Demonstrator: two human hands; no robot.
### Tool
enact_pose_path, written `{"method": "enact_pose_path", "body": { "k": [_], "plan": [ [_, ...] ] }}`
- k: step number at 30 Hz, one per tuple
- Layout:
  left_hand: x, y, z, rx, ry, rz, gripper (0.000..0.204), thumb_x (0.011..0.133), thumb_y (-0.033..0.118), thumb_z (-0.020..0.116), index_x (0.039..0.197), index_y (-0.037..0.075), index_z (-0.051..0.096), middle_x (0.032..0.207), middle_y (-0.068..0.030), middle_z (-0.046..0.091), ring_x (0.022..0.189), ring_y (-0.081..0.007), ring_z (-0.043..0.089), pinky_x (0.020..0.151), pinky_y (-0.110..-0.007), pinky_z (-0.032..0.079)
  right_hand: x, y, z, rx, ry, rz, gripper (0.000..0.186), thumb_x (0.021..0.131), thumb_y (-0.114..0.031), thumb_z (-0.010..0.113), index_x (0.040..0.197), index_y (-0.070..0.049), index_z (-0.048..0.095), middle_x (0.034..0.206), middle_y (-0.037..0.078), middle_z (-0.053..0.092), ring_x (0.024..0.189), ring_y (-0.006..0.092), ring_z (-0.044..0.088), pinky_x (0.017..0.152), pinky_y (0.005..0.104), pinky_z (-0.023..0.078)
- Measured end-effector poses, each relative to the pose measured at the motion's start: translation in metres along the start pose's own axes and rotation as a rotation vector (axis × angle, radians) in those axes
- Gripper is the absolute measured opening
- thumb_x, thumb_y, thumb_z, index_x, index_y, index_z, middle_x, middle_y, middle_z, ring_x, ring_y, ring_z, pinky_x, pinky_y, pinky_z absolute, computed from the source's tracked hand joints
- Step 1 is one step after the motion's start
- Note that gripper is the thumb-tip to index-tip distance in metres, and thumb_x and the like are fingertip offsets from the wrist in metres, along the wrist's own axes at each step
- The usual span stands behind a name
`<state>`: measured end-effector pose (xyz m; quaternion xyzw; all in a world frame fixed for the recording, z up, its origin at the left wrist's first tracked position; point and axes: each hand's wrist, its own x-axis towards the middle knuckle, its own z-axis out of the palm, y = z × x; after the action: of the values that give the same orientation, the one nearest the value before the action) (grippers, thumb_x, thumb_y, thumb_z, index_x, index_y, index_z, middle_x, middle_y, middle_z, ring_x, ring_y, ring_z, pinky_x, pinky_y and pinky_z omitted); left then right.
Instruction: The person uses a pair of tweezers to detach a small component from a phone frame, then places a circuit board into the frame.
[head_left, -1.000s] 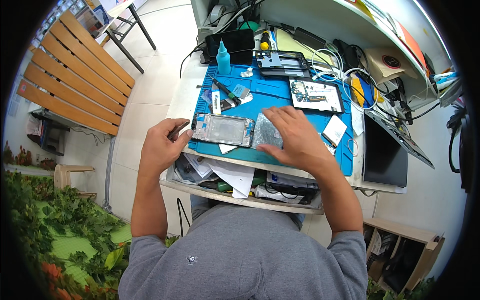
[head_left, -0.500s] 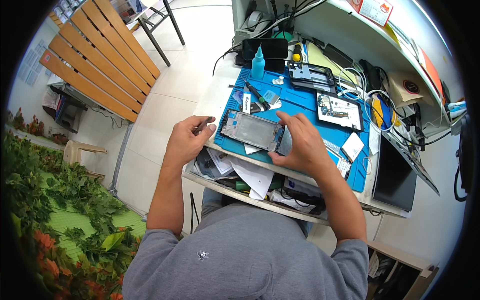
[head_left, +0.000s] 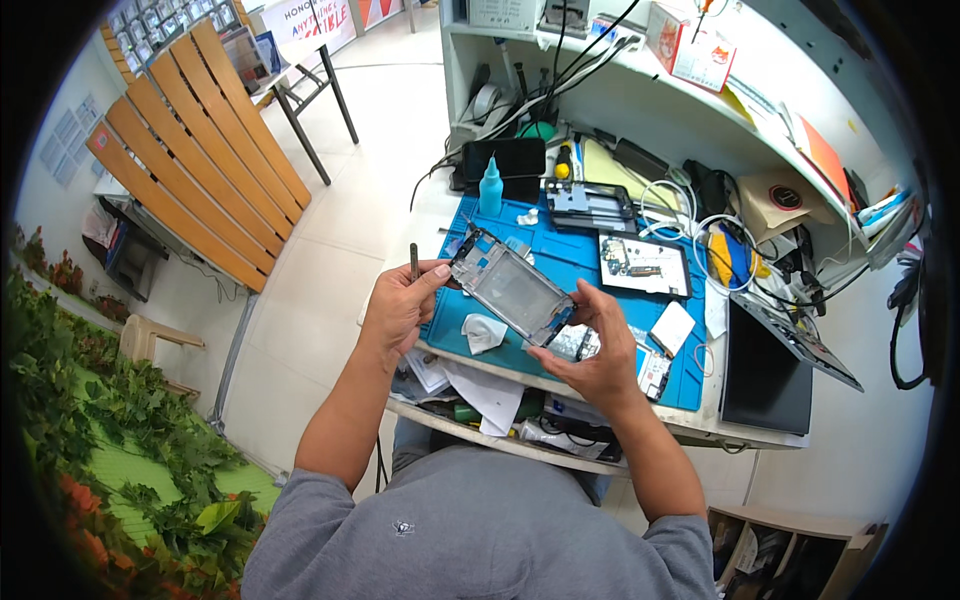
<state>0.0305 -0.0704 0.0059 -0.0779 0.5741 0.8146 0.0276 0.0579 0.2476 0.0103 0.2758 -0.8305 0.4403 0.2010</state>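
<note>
Tilted above the blue work mat [head_left: 448,352] is a phone mid-frame [head_left: 516,290], a grey metal plate with black edges and blue bits at its ends. My left hand [head_left: 395,308] pinches its upper left corner between thumb and fingers. A slim dark metal tool [head_left: 414,262] also sticks up from that hand; its exact kind is unclear. At the opposite end, my right hand [head_left: 596,358] is closed on the lower right edge. A crumpled white tissue [head_left: 484,333] lies on the mat below the frame. Beside my right hand sits a silvery packet [head_left: 573,343], partly covered.
A light blue bottle [head_left: 490,192] stands at the mat's back. Right of it lie an opened phone housing [head_left: 590,205], another with a circuit board [head_left: 643,266] and a white block [head_left: 672,329]. Cables [head_left: 712,240] and a laptop-like dark panel [head_left: 765,375] crowd the right side.
The phone frame has been raised and tilted, its right end lower. My left hand has come over to its left corner, with the tool now upright. The view has shifted, showing more shelf.
</note>
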Motion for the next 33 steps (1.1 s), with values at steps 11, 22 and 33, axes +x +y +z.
{"method": "enact_pose_path", "body": {
  "k": [11, 22, 33],
  "plan": [
    [0.038, 0.012, 0.023, 0.156, 0.032, 0.0, 0.023, 0.105, 0.02, 0.086, 0.113, -0.001, 0.08, 0.069, 0.0084, 0.056, 0.052, -0.0019, 0.038, 0.048, -0.024, 0.026, -0.006, 0.024, -0.002, 1.075, -0.083, 0.918, 0.047, 0.111, -0.014, 0.077, 0.145, 0.016, 0.066, 0.132, 0.023, 0.078, 0.109, 0.0289, 0.082, 0.099, 0.04, 0.071],
    [0.037, 0.016, 0.031, 0.139, 0.016, 0.035, 0.033, 0.106, 0.023, 0.086, 0.118, -0.006, 0.077, 0.087, -0.0045, 0.075, 0.053, -0.001, 0.038, 0.047, -0.022, 0.026, -0.004, 0.016, -0.007, 1.095, -0.064, 0.975, 0.029, 0.112, -0.014, 0.075, 0.125, 0.012, 0.074, 0.108, 0.022, 0.082, 0.097, 0.0292, 0.086, 0.088, 0.0363, 0.074],
    [0.036, 0.011, 0.031, 0.14, 0.025, 0.065, 0.029, 0.108, 0.02, 0.082, 0.117, -0.007, 0.078, 0.088, -0.0066, 0.075, 0.051, -0.0004, 0.039, 0.045, -0.022, 0.025, -0.006, 0.01, -0.008, 1.348, -0.047, 0.924, 0.031, 0.112, -0.018, 0.077, 0.125, 0.009, 0.073, 0.109, 0.022, 0.081, 0.1, 0.0294, 0.085, 0.09, 0.0363, 0.074]
  ]
}}
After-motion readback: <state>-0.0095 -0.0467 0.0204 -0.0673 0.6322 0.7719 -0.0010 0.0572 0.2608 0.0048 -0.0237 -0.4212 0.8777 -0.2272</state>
